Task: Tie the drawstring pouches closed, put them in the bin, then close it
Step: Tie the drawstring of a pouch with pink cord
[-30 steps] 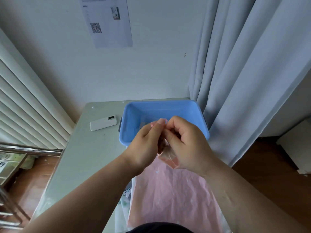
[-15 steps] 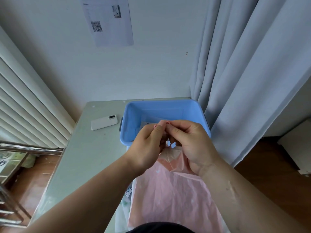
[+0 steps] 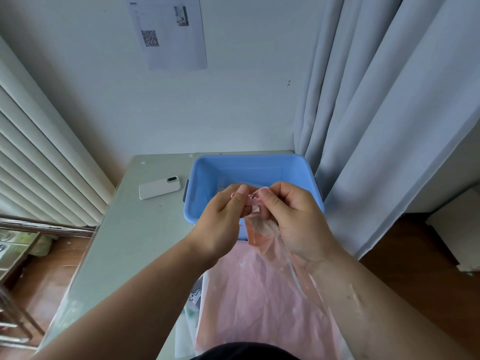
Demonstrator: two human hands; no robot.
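Fingers [image 3: 241,192] of my left hand [image 3: 220,224] and right hand [image 3: 296,219] pinched the drawstring [image 3: 253,201] of a pink pouch [image 3: 257,231] over the blue bin [image 3: 246,169].

From my end this reads as a lived-in room of a home, not a lab or a shop. Long grey curtains [image 3: 389,113] hang in folds on the right, down towards a brown wood floor [image 3: 415,255]. A white ribbed panel [image 3: 39,165], a radiator by the look of it, runs along the left side. The worktop [image 3: 145,229] is a small pale table pushed into the corner against a plain painted wall [image 3: 233,113], with a printed sheet bearing a QR code [image 3: 168,32] stuck above it. A white phone [image 3: 159,187] lies beside a blue plastic bin [image 3: 249,158] of the household kind. Low on the left are chrome rails [image 3: 46,226]; I cannot tell what they belong to.
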